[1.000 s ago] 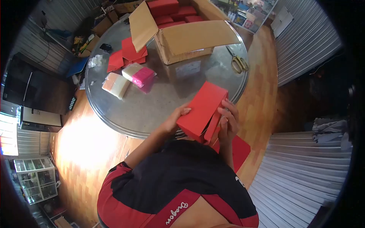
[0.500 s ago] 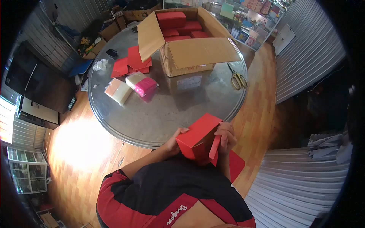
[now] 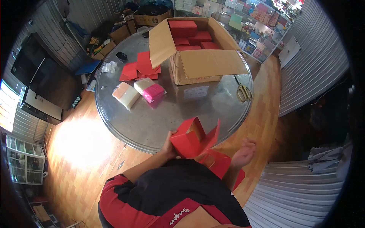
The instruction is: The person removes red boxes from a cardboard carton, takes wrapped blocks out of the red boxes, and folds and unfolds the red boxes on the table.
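Only partly visible inside, red box (image 3: 184, 142), hands (image 3: 244, 154) apart

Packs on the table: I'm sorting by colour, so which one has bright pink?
The right pack, nearer the carton: one half is bright pink, the other cream. The left pack is peach and cream.

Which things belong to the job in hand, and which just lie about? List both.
Likely the job:
open red cardboard box, in the left hand
brown cardboard carton holding red boxes

Seemingly lying about:
gold-handled metal scissors
crumpled grey cloth
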A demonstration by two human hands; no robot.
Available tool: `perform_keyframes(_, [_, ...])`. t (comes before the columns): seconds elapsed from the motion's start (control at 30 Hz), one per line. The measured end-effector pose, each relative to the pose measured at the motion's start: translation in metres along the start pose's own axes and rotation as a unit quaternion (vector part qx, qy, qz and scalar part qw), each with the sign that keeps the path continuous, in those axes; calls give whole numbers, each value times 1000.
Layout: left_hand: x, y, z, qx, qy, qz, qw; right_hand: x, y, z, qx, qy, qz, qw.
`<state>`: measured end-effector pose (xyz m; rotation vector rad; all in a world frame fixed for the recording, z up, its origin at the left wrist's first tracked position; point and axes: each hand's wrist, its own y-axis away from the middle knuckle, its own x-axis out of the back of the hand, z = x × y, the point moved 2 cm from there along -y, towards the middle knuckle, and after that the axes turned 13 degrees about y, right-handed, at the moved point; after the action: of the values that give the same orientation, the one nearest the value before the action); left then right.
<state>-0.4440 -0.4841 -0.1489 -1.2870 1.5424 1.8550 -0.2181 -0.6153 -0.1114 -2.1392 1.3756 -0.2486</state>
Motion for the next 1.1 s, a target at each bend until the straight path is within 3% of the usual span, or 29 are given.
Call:
perform_keyframes(0.03, [1, 2, 5, -24, -21, 36, 999, -7, 0, -5, 0, -1, 1, 1000])
perform_keyframes(0.07, [3, 1, 7, -24, -23, 37, 999, -22, 0, -17, -1, 39, -74, 996])
perform_keyframes(0.1, [5, -1, 11, -152, -220, 17, 963, -37, 0, -28, -2, 79, -151, 985])
perform_keyframes(0.13, [2, -2, 14, -274, -404, -4, 873, -49, 0, -39, -1, 79, -151, 985])
perform_keyframes(0.17, [-13, 4, 12, -273, -404, -3, 873, -63, 3, -52, 29, 96, -219, 971])
perform_keyframes(0.2, [-29, 13, 12, -329, -413, -8, 849, -74, 8, -58, 55, 114, -285, 950])
perform_keyframes(0.23, [-41, 21, 14, -382, -423, -10, 822, -81, 11, -57, 48, 114, -285, 951])
perform_keyframes(0.27, [-31, 12, 23, -377, -426, -4, 823, -88, 15, -51, -6, 127, -287, 949])
perform_keyframes(0.33, [3, -9, 46, -412, -103, -137, 895, -99, 17, -44, -74, 140, -286, 945])
perform_keyframes(0.37, [5, -6, 54, -407, -105, -125, 899, -104, 14, -44, -29, 160, -301, 940])
perform_keyframes(0.43, [-2, -2, 68, -296, 50, -335, 893, -111, 9, -47, 6, 182, -320, 930])
perform_keyframes(0.5, [-37, 18, 72, -329, -26, -291, 898, -115, -1, -57, -44, 13, -292, 955])
perform_keyframes(0.6, [-28, 28, 84, -392, -127, -187, 892, -124, -13, -69, -128, -78, -287, 946])
perform_keyframes(0.63, [-23, 31, 86, -415, -197, -122, 880, -126, -16, -72, -118, -28, -313, 942])
perform_keyframes(0.67, [-22, 33, 85, -411, -201, -117, 881, -130, -16, -76, -125, -29, -309, 943])
perform_keyframes(0.73, [-27, 34, 81, -413, -333, -149, 835, -144, -12, -82, -83, 127, -404, 902])
perform_keyframes(0.77, [-29, 28, 84, -405, -437, -175, 783, -149, -6, -75, -34, 141, -412, 900])
perform_keyframes(0.8, [-29, 28, 80, -401, -438, -175, 785, -150, 0, -74, -37, 143, -409, 900])
perform_keyframes(0.87, [-37, 32, 63, -295, -345, -194, 870, -153, 8, -70, -72, 185, -405, 893])
perform_keyframes(1.0, [-29, 37, 59, -260, -327, -104, 903, -153, 28, -56, -82, 134, -438, 885])
perform_keyframes(1.03, [-30, 36, 57, -297, -336, -126, 885, -152, 30, -53, -80, 130, -441, 885])
perform_keyframes(1.1, [-24, 26, 60, -316, -305, -103, 892, -144, 31, -45, -183, 108, -436, 874])
